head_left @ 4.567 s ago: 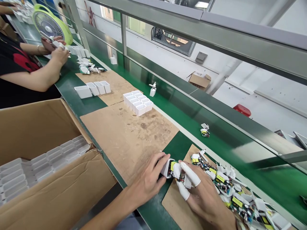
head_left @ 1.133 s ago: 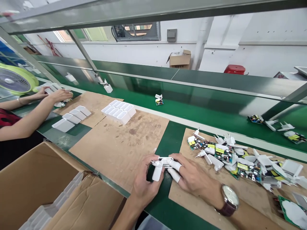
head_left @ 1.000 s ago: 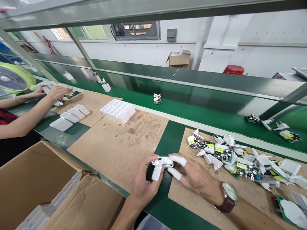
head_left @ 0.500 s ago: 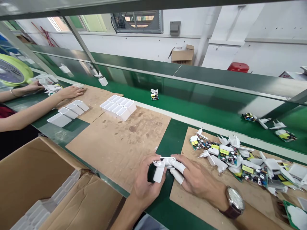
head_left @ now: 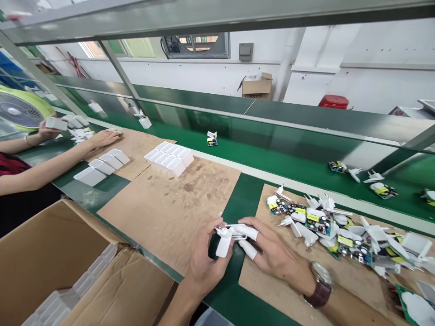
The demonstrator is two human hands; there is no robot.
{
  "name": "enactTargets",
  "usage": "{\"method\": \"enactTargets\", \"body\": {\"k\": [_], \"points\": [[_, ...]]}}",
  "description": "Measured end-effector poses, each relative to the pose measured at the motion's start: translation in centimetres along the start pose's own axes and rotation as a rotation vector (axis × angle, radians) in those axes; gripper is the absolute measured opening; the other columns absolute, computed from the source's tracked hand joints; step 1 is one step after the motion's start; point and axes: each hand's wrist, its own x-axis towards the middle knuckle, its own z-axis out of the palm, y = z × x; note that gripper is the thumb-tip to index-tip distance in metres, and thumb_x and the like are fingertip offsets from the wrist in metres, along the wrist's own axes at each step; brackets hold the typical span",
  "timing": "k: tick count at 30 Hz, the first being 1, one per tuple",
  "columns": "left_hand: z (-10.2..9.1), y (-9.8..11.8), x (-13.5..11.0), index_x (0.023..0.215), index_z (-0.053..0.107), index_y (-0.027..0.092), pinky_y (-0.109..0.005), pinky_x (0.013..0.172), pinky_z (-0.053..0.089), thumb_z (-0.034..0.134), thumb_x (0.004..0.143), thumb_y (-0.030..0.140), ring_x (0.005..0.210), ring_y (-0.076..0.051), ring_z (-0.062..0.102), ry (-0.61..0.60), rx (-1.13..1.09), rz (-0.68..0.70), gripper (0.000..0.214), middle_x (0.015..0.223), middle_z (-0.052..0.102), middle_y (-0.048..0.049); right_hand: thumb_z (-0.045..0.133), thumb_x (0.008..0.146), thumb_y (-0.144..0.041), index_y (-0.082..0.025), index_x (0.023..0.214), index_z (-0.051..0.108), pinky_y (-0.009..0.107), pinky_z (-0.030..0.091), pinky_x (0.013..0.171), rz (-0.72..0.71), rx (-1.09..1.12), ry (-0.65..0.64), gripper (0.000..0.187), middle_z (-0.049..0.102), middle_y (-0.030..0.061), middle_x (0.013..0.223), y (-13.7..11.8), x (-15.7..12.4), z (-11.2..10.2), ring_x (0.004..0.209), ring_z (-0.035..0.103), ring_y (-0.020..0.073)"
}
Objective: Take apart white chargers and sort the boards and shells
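My left hand [head_left: 205,259] is closed around a white plug cover [head_left: 223,245] with metal pins at its upper end. It also steadies one end of a white plastic housing [head_left: 239,236], mostly hidden by fingers. My right hand [head_left: 277,246], with white finger cots on two fingers and a watch on the wrist, pinches the housing's other end. Right of my hands lies a pile of circuit boards [head_left: 319,222] with yellow-wrapped parts, mixed with white plug covers [head_left: 307,235].
White open cases [head_left: 170,158] stand in a block on cardboard [head_left: 163,208]. An open carton [head_left: 136,290] sits at lower left. Boards with plug covers lie on the green belt [head_left: 251,156]. At left, a co-worker's hands [head_left: 105,138] are near a row of cases [head_left: 102,166] and a fan [head_left: 25,111].
My view has tilted slightly upward. My hands keep nearly the same grip, the right shifting slightly left. Boards on the belt have moved left. The co-worker's far hand has raised a white case.
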Motion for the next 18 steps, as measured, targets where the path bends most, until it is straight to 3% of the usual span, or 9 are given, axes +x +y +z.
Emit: {"method": "enactTargets", "body": {"k": [4,8,13,18], "points": [[0.0,0.8,-0.1,0.163,0.025,0.027,-0.051,0.112,0.058,0.080,0.092,0.036,0.137,-0.032,0.062,-0.037,0.031,0.081,0.090,0.149,0.057,-0.0167,0.060,0.104,-0.036,-0.026,0.135,0.061,0.043,0.067,0.090,0.273,0.588,0.153,0.032,0.071,0.0110,0.124,0.4,0.5,0.9,0.104,0.075,0.0243],[0.4,2.3,0.7,0.156,0.041,0.026,-0.052,0.117,0.054,0.077,0.094,0.025,0.140,-0.032,0.060,-0.007,0.206,0.287,0.072,0.148,0.061,-0.0154,0.075,0.094,-0.045,-0.021,0.123,0.066,0.043,0.068,0.079,0.477,1.129,0.132,0.039,0.076,0.0102,0.111,0.3,0.9,0.9,0.090,0.077,0.0249],[1.4,3.1,2.0,0.147,0.051,0.022,-0.047,0.109,0.061,0.073,0.097,0.025,0.128,-0.029,0.068,0.080,0.298,0.389,0.054,0.136,0.068,-0.0147,0.090,0.081,-0.036,-0.020,0.124,0.068,0.034,0.063,0.085,0.519,1.348,0.047,0.051,0.076,0.0081,0.112,-0.3,0.8,0.3,0.094,0.075,0.0204],[1.9,3.3,2.4,0.148,0.051,0.021,-0.045,0.106,0.062,0.077,0.095,0.029,0.123,-0.028,0.070,0.105,0.323,0.437,0.060,0.130,0.072,-0.0140,0.092,0.078,-0.034,-0.018,0.113,0.072,0.027,0.059,0.083,0.620,1.388,0.109,0.043,0.076,0.0049,0.106,-0.1,0.7,0.3,0.089,0.072,0.0157]]}}
